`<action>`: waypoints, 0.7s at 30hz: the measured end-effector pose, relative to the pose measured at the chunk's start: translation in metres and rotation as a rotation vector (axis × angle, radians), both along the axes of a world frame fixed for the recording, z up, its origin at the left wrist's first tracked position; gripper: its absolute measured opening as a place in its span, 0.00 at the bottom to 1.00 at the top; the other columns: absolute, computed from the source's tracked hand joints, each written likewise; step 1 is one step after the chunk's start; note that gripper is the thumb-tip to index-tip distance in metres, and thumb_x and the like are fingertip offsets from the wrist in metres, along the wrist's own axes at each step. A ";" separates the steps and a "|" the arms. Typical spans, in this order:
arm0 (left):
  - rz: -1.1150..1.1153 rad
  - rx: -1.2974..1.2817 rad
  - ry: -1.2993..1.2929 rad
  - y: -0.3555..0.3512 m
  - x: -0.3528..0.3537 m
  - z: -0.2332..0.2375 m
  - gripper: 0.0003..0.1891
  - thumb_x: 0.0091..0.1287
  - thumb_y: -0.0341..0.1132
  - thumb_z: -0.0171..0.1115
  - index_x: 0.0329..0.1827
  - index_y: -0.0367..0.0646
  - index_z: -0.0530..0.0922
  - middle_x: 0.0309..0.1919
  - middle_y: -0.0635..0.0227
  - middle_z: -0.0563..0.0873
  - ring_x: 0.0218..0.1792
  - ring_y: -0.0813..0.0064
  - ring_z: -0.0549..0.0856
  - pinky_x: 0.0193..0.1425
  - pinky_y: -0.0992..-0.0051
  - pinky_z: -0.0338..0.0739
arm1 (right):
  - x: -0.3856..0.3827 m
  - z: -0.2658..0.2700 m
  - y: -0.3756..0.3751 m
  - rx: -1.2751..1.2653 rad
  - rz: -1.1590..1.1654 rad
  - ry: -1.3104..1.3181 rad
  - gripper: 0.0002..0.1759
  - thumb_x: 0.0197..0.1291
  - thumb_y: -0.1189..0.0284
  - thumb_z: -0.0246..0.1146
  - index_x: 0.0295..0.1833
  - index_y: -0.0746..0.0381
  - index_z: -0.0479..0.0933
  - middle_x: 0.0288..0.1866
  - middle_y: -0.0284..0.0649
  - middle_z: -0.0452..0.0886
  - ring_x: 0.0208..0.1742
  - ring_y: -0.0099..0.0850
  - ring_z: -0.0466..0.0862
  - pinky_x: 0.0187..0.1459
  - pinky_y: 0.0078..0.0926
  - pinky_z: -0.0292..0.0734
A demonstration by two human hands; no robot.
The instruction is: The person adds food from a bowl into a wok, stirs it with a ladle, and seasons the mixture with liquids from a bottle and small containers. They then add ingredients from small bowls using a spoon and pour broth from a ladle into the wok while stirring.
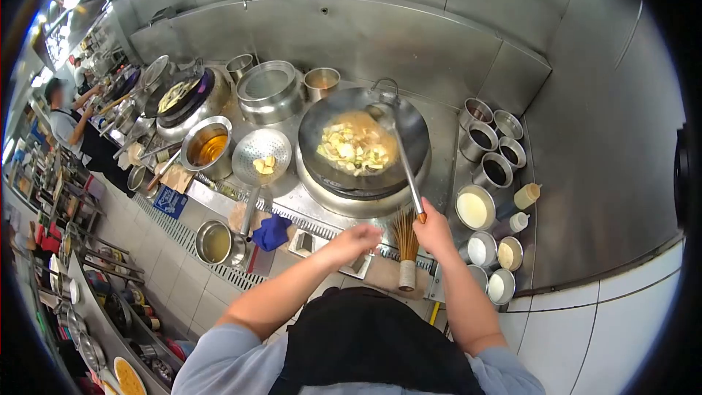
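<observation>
A large dark wok (318,113) sits on the burner, with chopped pale green and yellow vegetables (355,148) in brownish liquid. My right hand (433,232) is closed round the wooden end of a long metal ladle (406,164), whose bowl lies in the upper right of the wok. My left hand (356,243) is in front of the wok, near its lower edge; its fingers are blurred, and whether it holds anything is unclear. Between my hands lies a bamboo brush (406,249). Left of the wok, a perforated strainer (252,148) holds a few yellow pieces.
Several metal cups of dark sauce (494,170) and white seasonings (475,208) line the right side, beside squeeze bottles (526,194). A pot of amber liquid (210,148), a lidded pot (269,91) and a blue cloth (271,232) are on the left. Another person (69,128) works farther left.
</observation>
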State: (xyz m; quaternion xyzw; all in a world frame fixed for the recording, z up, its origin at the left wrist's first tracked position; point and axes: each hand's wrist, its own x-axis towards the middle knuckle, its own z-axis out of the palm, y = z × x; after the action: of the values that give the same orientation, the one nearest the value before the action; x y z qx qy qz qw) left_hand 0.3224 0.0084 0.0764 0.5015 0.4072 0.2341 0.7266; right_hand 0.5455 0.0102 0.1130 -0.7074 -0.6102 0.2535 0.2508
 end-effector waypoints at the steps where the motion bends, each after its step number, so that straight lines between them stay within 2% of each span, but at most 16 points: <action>1: -0.021 -0.019 -0.007 -0.007 -0.016 -0.004 0.18 0.67 0.40 0.59 0.56 0.41 0.75 0.42 0.73 0.81 0.40 0.81 0.81 0.44 0.81 0.73 | -0.005 0.001 0.010 -0.046 -0.061 -0.027 0.32 0.52 0.74 0.56 0.67 0.62 0.65 0.47 0.57 0.80 0.46 0.50 0.81 0.49 0.39 0.75; 2: 0.008 -0.082 -0.025 -0.014 -0.028 -0.007 0.16 0.68 0.38 0.58 0.55 0.41 0.75 0.41 0.72 0.81 0.40 0.81 0.81 0.44 0.81 0.73 | -0.010 -0.001 0.019 -0.093 -0.123 -0.053 0.33 0.52 0.74 0.57 0.67 0.62 0.65 0.47 0.57 0.80 0.47 0.50 0.81 0.49 0.39 0.75; 6: 0.014 -0.068 -0.022 -0.028 -0.070 -0.023 0.15 0.68 0.37 0.58 0.54 0.40 0.75 0.42 0.70 0.82 0.40 0.81 0.81 0.46 0.80 0.74 | -0.030 -0.026 0.035 0.026 -0.136 -0.033 0.33 0.52 0.73 0.58 0.67 0.65 0.64 0.43 0.57 0.81 0.44 0.50 0.82 0.48 0.37 0.76; 7: 0.031 -0.065 -0.041 -0.028 -0.077 -0.024 0.15 0.68 0.36 0.58 0.54 0.40 0.75 0.42 0.69 0.82 0.40 0.81 0.81 0.47 0.79 0.74 | -0.045 -0.030 0.034 0.051 -0.115 -0.037 0.33 0.53 0.73 0.58 0.68 0.66 0.63 0.35 0.53 0.82 0.37 0.43 0.83 0.37 0.34 0.78; 8: 0.027 -0.066 -0.045 -0.027 -0.083 -0.025 0.15 0.68 0.36 0.58 0.54 0.40 0.75 0.42 0.69 0.82 0.40 0.81 0.81 0.47 0.79 0.74 | -0.051 -0.030 0.030 -0.266 -0.141 0.453 0.28 0.55 0.74 0.57 0.64 0.64 0.67 0.27 0.43 0.78 0.28 0.31 0.80 0.23 0.28 0.73; 10: 0.054 -0.096 -0.054 -0.031 -0.091 -0.015 0.14 0.69 0.35 0.57 0.54 0.39 0.75 0.43 0.68 0.82 0.40 0.80 0.81 0.47 0.78 0.75 | -0.058 -0.025 0.029 -0.385 -0.136 1.161 0.12 0.58 0.75 0.54 0.48 0.65 0.70 0.22 0.36 0.70 0.19 0.24 0.74 0.15 0.23 0.66; 11: 0.048 -0.100 -0.057 -0.031 -0.093 -0.015 0.14 0.69 0.35 0.57 0.54 0.39 0.75 0.43 0.68 0.82 0.40 0.80 0.81 0.47 0.78 0.75 | -0.055 -0.020 0.030 -0.384 -0.144 1.158 0.12 0.58 0.75 0.54 0.48 0.65 0.70 0.22 0.36 0.70 0.19 0.24 0.74 0.15 0.23 0.66; 13: 0.035 -0.070 -0.050 -0.027 -0.097 -0.012 0.14 0.68 0.34 0.57 0.53 0.38 0.75 0.42 0.67 0.82 0.39 0.79 0.81 0.48 0.78 0.75 | -0.047 -0.007 0.037 -0.596 -0.242 2.099 0.07 0.58 0.77 0.54 0.43 0.63 0.68 0.22 0.36 0.72 0.15 0.24 0.71 0.13 0.24 0.65; 14: 0.022 -0.063 -0.040 -0.024 -0.098 -0.007 0.14 0.68 0.34 0.57 0.53 0.38 0.75 0.42 0.67 0.82 0.39 0.79 0.81 0.48 0.78 0.75 | -0.048 -0.003 0.035 -0.580 -0.239 2.113 0.07 0.58 0.77 0.54 0.43 0.63 0.68 0.22 0.36 0.72 0.15 0.24 0.71 0.13 0.24 0.65; 16: 0.025 0.055 -0.030 -0.019 -0.093 0.007 0.13 0.69 0.33 0.57 0.53 0.37 0.76 0.41 0.67 0.82 0.39 0.80 0.81 0.48 0.78 0.76 | -0.045 0.005 0.025 -0.452 -0.178 1.626 0.15 0.60 0.76 0.52 0.53 0.64 0.71 0.24 0.34 0.71 0.17 0.22 0.69 0.15 0.21 0.65; 17: 0.018 0.109 -0.034 -0.015 -0.086 0.014 0.12 0.68 0.31 0.58 0.52 0.36 0.76 0.40 0.67 0.83 0.39 0.80 0.81 0.48 0.79 0.75 | -0.038 0.010 0.022 -0.435 -0.112 1.447 0.16 0.58 0.77 0.53 0.53 0.64 0.70 0.24 0.34 0.72 0.16 0.22 0.69 0.15 0.21 0.65; 18: -0.012 0.114 -0.023 -0.013 -0.077 0.024 0.12 0.68 0.31 0.58 0.52 0.36 0.76 0.40 0.67 0.83 0.39 0.80 0.81 0.48 0.79 0.75 | -0.031 0.008 0.019 -0.411 -0.129 1.466 0.16 0.58 0.77 0.53 0.53 0.64 0.70 0.24 0.34 0.72 0.16 0.22 0.69 0.15 0.21 0.65; 20: -0.075 0.216 -0.061 -0.006 -0.050 0.049 0.12 0.68 0.30 0.59 0.52 0.36 0.76 0.39 0.68 0.83 0.38 0.81 0.80 0.47 0.80 0.75 | -0.015 0.003 0.015 -0.374 0.019 1.026 0.12 0.56 0.77 0.54 0.47 0.64 0.71 0.21 0.34 0.72 0.14 0.22 0.71 0.14 0.22 0.66; 21: -0.147 0.250 -0.078 -0.002 -0.032 0.060 0.12 0.67 0.29 0.59 0.52 0.36 0.76 0.38 0.70 0.83 0.38 0.82 0.80 0.46 0.81 0.74 | -0.012 0.003 0.010 -0.285 0.084 0.843 0.15 0.55 0.76 0.54 0.50 0.64 0.71 0.22 0.33 0.73 0.13 0.23 0.72 0.14 0.21 0.67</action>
State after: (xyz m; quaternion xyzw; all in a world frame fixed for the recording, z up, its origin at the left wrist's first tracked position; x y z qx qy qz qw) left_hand 0.2903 0.0069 0.1368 0.6069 0.3087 0.2484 0.6890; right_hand 0.5333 0.0201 0.1157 -0.5445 -0.4418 0.6112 0.3671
